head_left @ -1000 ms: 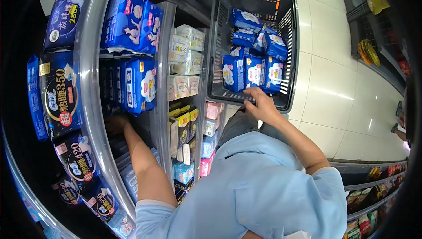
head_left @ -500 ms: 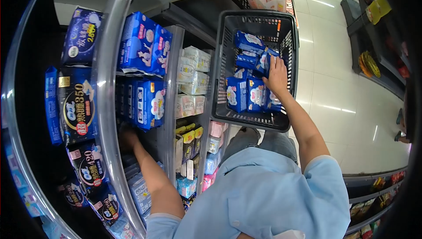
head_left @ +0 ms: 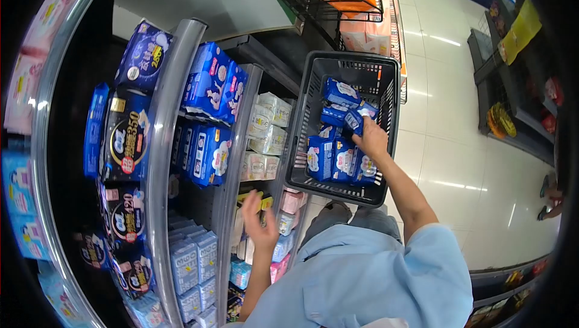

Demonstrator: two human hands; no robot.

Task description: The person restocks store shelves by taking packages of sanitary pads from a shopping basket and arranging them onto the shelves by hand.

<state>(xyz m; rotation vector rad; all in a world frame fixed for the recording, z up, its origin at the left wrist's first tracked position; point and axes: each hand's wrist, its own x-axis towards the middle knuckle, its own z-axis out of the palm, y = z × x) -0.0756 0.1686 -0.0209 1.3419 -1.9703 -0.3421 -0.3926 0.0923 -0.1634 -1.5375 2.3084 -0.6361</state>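
Note:
A black basket (head_left: 295, 178) stands in front of me with several blue packs (head_left: 344, 160) inside. My right hand (head_left: 371, 139) reaches into it, its fingers closed on a small blue pack (head_left: 354, 122) near the basket's right side. In front of the shelves, left of the basket, my left hand (head_left: 260, 221) is raised with its fingers apart and nothing in it. Blue packs (head_left: 208, 154) stand on the shelf above and left of that hand, and light blue packs (head_left: 194, 261) lie lower down.
Shelf rails (head_left: 166, 147) run down the left side, with dark packs (head_left: 125, 138) behind one. Beyond the basket is a wire rack (head_left: 362, 11) with orange packs. A tiled floor (head_left: 449, 147) lies to the right, then another shelf unit (head_left: 503, 96). A person's feet (head_left: 546, 207) show at the far right.
My left hand has come out of the shelf and now hangs in front of it, open. The basket and shelves sit lower in view. My right hand's fingers have curled round a pack.

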